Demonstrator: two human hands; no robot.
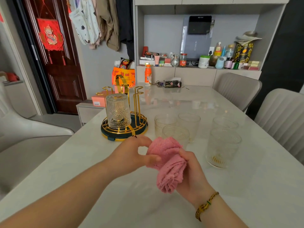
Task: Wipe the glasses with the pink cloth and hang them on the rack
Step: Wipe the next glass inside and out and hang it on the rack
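Observation:
The pink cloth (167,163) is bunched between both hands above the white table (115,195). My right hand (192,176) grips its lower part; my left hand (133,155) pinches its upper edge with thumb and fingers. A gold rack (125,129) with a dark round base stands behind my left hand, with one ribbed glass (118,111) hung upside down on it. Several ribbed glasses stand upright to the right: three in a cluster (177,127) just behind the cloth, one large glass (222,147) nearer and one (225,123) behind it.
An orange bottle (148,74), keys and a tissue pack (172,83) lie at the table's far end. Two grey chairs (279,116) stand along the right side, a pale chair (24,129) on the left. A cluttered shelf (197,61) fills the back wall.

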